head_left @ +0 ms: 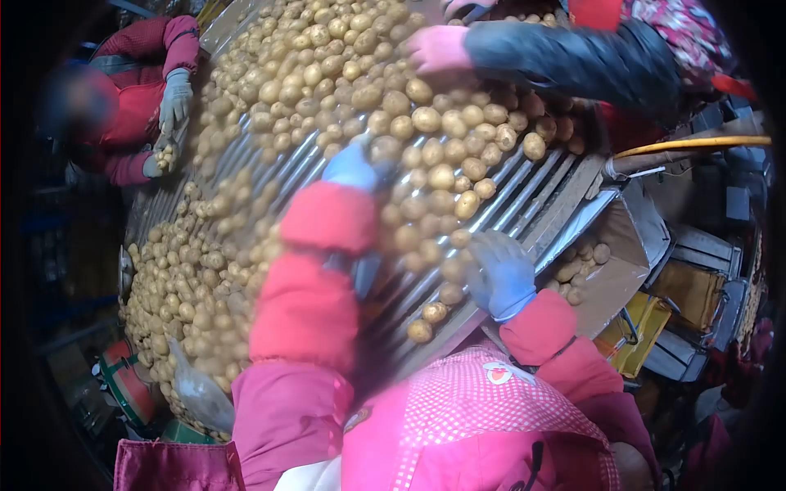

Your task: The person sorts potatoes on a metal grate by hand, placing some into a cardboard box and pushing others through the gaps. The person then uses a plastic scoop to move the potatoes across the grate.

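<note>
Many potatoes lie across a sorting table of parallel metal rollers. My left hand, in a blue-grey glove, reaches over the rollers among the potatoes in the middle; its fingers are smeared by motion. Near the right edge of the rollers is my right hand, gloved in the same colour, with its fingers spread beside a few potatoes and nothing visible in its grasp. Both arms wear red sleeves.
A co-worker in red bends at the left edge, gloved hands low. Another co-worker's dark sleeve reaches in from the upper right. A cardboard box holding potatoes, a yellow crate and a yellow hose are at right.
</note>
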The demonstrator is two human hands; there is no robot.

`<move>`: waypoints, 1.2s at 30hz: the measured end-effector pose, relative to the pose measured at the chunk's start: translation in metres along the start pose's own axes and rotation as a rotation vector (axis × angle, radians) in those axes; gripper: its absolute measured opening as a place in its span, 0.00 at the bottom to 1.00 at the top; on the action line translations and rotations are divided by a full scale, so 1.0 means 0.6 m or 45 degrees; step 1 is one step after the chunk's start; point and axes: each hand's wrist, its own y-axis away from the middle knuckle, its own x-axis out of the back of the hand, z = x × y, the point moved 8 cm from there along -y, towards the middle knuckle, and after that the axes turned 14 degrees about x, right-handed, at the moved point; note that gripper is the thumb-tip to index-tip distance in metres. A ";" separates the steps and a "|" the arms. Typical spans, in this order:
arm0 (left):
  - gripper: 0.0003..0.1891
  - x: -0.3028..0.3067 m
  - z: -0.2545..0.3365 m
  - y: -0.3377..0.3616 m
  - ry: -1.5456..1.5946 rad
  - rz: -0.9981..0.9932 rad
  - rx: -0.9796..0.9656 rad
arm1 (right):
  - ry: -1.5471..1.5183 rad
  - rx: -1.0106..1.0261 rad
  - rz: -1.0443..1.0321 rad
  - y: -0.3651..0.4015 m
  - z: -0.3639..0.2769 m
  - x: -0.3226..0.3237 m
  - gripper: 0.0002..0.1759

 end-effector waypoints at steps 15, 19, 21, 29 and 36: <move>0.25 -0.127 0.104 0.350 0.813 -0.638 -0.514 | -1.219 -0.532 0.409 0.034 0.009 0.032 0.24; 0.24 -0.164 0.106 0.424 1.140 -0.877 -0.118 | -1.442 -0.583 0.592 0.108 0.069 0.053 0.20; 0.16 -0.156 0.125 0.433 1.012 -0.560 -0.520 | -1.934 -1.442 1.216 0.207 0.105 0.038 0.17; 0.42 -0.233 0.151 0.472 1.365 -1.277 -0.041 | -2.033 -1.455 1.447 0.390 0.245 0.107 0.21; 0.29 -0.056 -0.095 0.367 0.839 -0.090 -0.408 | -2.061 -1.572 1.787 0.331 0.204 0.158 0.12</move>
